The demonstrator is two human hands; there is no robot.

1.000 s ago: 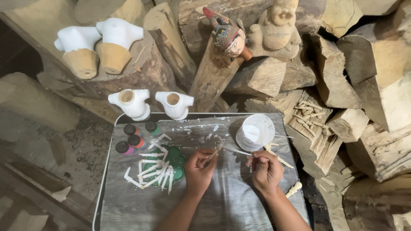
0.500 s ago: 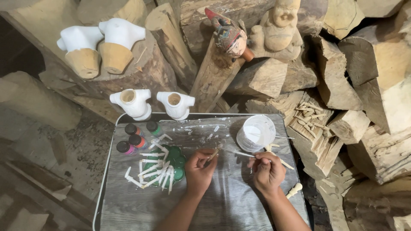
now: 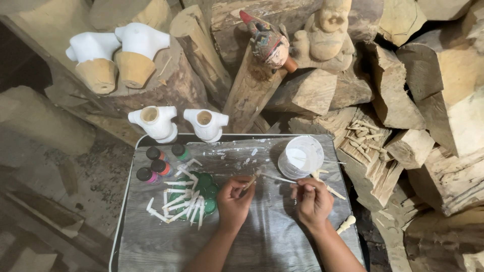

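The left hand (image 3: 234,199) pinched a small wooden stick (image 3: 250,182) between thumb and fingers; the right hand (image 3: 312,200) was closed round a thin brush (image 3: 277,177) whose tip met that stick over the grey tray (image 3: 272,236). The step in hand was judged to be coating the stick white — its tip already looked pale. The next move would seem to call for a fresh dip in the cup (image 3: 301,156) of white paint just beyond the right hand, then a steady turn of the stick.

Counts: two white torsos (image 3: 176,123) at the tray's far edge, two larger ones (image 3: 117,55) on a log behind; four paint bottles (image 3: 159,161); a fan of white sticks (image 3: 181,199) on a green palette (image 3: 204,194) — too overlapped to count; bare sticks (image 3: 364,137) heaped on the wood at right.
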